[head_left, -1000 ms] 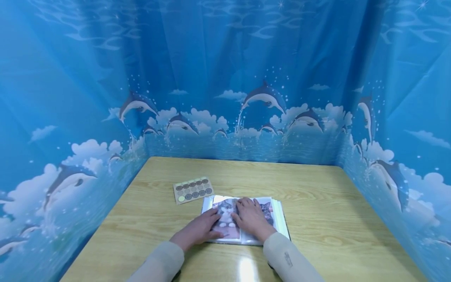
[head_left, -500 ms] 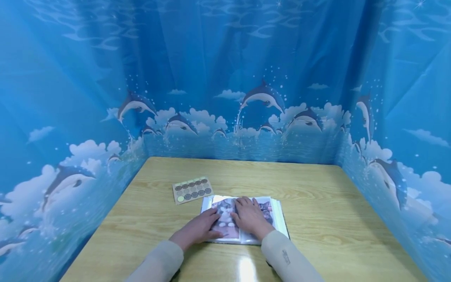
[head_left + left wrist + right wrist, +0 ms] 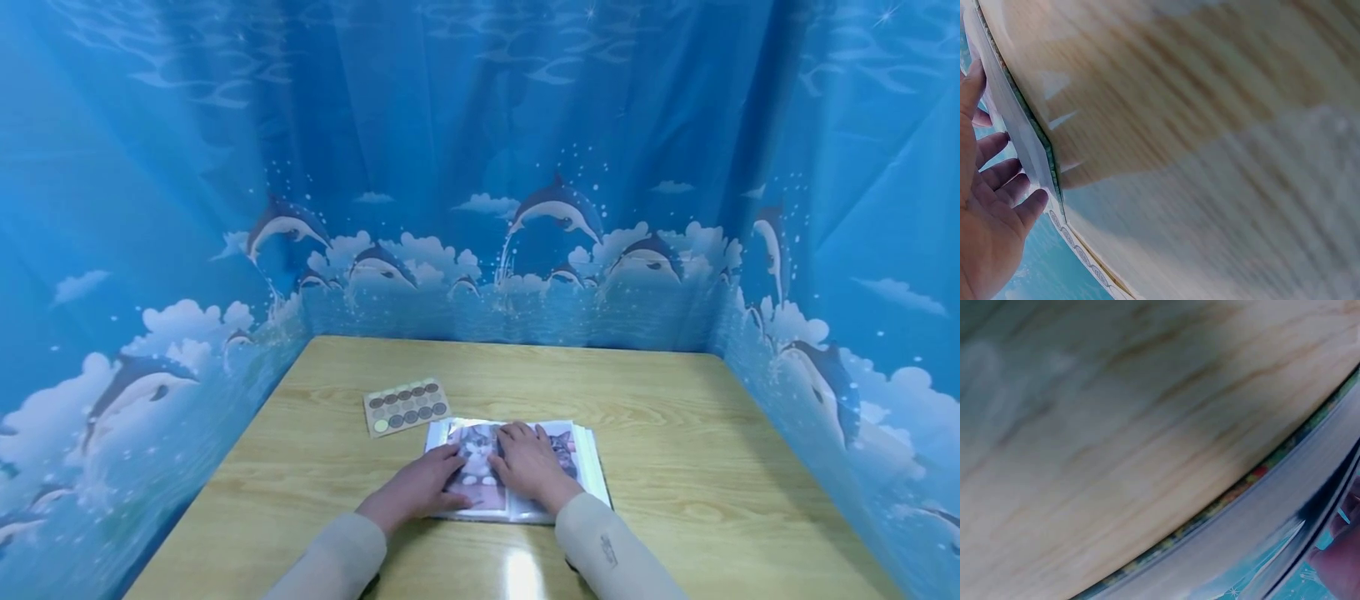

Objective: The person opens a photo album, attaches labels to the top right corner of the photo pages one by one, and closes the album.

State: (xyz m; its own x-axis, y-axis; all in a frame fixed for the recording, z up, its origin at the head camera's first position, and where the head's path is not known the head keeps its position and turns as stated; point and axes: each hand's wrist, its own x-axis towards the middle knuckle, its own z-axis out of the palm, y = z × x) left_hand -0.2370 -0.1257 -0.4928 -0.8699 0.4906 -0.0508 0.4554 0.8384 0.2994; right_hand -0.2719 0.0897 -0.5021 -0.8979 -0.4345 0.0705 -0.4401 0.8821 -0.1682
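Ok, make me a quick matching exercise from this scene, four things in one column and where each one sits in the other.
1. left hand
2. right hand
3. sticker sheet
4. photo album

a. lies open on the table
b. flat on the album's left page
c. flat on the album's middle
d. beyond the album's left corner

Pairs: 1-b, 2-c, 3-d, 4-a

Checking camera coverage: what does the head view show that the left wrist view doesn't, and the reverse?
Only the head view shows both hands, left and right, lying flat on the open photo album with cat pictures, the tan sheet of round dark stickers beside it, and the blue dolphin-print curtain around the table.

Only the left wrist view shows the album's stacked page edges side-on, and the left palm.

Both show the left hand, the album and the light wooden table.
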